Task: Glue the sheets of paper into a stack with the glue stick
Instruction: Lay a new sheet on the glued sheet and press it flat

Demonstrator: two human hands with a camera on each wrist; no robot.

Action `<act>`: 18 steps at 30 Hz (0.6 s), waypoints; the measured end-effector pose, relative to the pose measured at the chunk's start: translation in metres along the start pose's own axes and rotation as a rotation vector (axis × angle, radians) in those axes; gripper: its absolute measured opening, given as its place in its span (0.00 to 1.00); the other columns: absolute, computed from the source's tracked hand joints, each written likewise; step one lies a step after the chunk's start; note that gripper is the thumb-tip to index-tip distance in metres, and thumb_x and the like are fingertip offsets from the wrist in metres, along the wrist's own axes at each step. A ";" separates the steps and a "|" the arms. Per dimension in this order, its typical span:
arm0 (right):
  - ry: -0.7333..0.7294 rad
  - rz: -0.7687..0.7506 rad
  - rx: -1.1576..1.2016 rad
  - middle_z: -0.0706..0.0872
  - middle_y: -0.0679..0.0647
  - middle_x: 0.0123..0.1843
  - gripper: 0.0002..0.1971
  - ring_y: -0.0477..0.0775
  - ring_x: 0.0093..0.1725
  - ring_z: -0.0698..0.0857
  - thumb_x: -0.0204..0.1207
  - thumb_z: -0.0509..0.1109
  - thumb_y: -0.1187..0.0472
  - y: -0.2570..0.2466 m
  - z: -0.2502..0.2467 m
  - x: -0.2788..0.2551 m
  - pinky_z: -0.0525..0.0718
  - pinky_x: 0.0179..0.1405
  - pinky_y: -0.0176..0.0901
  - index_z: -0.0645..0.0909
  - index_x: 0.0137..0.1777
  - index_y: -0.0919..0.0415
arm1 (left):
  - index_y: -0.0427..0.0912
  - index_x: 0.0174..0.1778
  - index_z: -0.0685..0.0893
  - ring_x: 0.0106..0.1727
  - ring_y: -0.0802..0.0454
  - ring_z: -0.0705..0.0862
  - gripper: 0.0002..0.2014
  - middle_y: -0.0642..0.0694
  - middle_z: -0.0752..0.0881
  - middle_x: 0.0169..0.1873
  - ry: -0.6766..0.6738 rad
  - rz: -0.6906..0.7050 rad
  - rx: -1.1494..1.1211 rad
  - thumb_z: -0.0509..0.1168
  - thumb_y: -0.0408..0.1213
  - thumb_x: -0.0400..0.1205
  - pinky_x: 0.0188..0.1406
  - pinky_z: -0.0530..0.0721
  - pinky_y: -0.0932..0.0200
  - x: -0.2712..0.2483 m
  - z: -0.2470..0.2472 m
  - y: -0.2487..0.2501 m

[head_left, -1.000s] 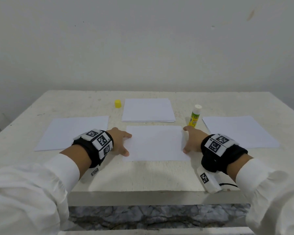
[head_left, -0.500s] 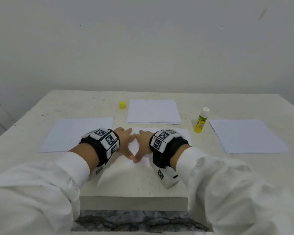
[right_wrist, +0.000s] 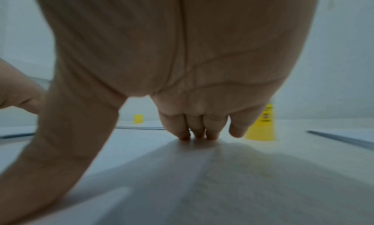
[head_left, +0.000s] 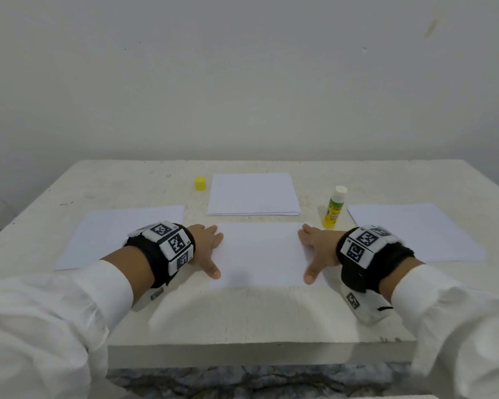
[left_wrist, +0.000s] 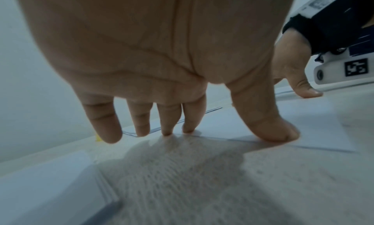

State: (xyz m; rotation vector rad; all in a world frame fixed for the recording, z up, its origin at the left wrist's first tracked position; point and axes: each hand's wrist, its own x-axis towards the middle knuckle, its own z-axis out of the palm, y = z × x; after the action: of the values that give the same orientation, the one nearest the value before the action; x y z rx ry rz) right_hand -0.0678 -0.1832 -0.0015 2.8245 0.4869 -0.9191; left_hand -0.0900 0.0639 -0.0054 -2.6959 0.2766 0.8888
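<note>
Both hands apart again, left hand (head_left: 205,246) and right hand (head_left: 317,249) flat-fingered on centre sheet (head_left: 261,254) ends.

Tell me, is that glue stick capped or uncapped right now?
Uncapped. The glue stick stands upright with its white top bare, while the yellow cap sits apart on the table, left of the far paper stack.
</note>
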 end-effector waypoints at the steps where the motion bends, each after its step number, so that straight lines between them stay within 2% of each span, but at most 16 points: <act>1: -0.006 0.005 -0.005 0.40 0.55 0.86 0.57 0.56 0.84 0.51 0.69 0.77 0.44 -0.001 0.000 0.001 0.57 0.80 0.53 0.40 0.84 0.63 | 0.41 0.84 0.44 0.84 0.43 0.49 0.50 0.45 0.43 0.84 0.008 0.003 -0.017 0.64 0.64 0.77 0.78 0.57 0.45 0.002 -0.001 0.002; 3: -0.006 0.011 -0.026 0.44 0.57 0.86 0.57 0.57 0.83 0.55 0.68 0.78 0.45 -0.004 -0.003 0.005 0.60 0.79 0.54 0.42 0.84 0.65 | 0.40 0.83 0.52 0.81 0.43 0.58 0.49 0.44 0.49 0.84 0.043 0.024 -0.047 0.66 0.64 0.75 0.75 0.64 0.46 0.007 -0.005 0.012; 5: 0.001 0.022 -0.039 0.49 0.58 0.85 0.56 0.58 0.81 0.59 0.67 0.78 0.45 -0.007 -0.004 0.007 0.65 0.77 0.54 0.45 0.83 0.66 | 0.41 0.82 0.54 0.80 0.43 0.62 0.50 0.44 0.52 0.83 0.078 0.061 -0.073 0.68 0.65 0.73 0.74 0.66 0.46 0.013 -0.010 0.028; 9: 0.014 0.052 -0.066 0.52 0.59 0.84 0.57 0.59 0.81 0.60 0.67 0.79 0.44 -0.010 -0.004 0.009 0.64 0.76 0.54 0.46 0.83 0.67 | 0.42 0.84 0.49 0.82 0.43 0.57 0.55 0.42 0.51 0.83 0.123 0.114 -0.100 0.69 0.66 0.70 0.79 0.61 0.45 0.027 -0.027 0.070; 12: 0.019 0.075 -0.077 0.52 0.59 0.84 0.58 0.59 0.81 0.61 0.65 0.79 0.43 -0.013 -0.003 0.011 0.66 0.75 0.55 0.45 0.83 0.65 | 0.46 0.84 0.49 0.82 0.44 0.55 0.56 0.45 0.51 0.83 0.161 0.155 -0.088 0.69 0.69 0.68 0.79 0.61 0.41 0.034 -0.035 0.095; 15: 0.016 0.085 -0.080 0.52 0.58 0.84 0.59 0.59 0.81 0.61 0.65 0.80 0.43 -0.013 -0.002 0.012 0.66 0.75 0.55 0.45 0.84 0.65 | 0.50 0.84 0.47 0.83 0.44 0.52 0.57 0.46 0.48 0.84 0.162 0.167 -0.067 0.68 0.71 0.67 0.79 0.59 0.38 0.040 -0.036 0.101; 18: 0.010 0.076 -0.076 0.50 0.58 0.85 0.59 0.59 0.81 0.59 0.66 0.79 0.45 -0.013 -0.004 0.009 0.65 0.76 0.54 0.43 0.84 0.65 | 0.47 0.84 0.46 0.83 0.42 0.54 0.59 0.44 0.49 0.84 0.136 0.115 -0.042 0.69 0.71 0.66 0.79 0.60 0.40 0.036 -0.034 0.090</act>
State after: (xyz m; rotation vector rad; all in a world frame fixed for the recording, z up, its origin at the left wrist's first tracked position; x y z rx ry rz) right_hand -0.0630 -0.1677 -0.0044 2.7600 0.4033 -0.8548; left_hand -0.0670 -0.0350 -0.0197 -2.8087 0.4509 0.7504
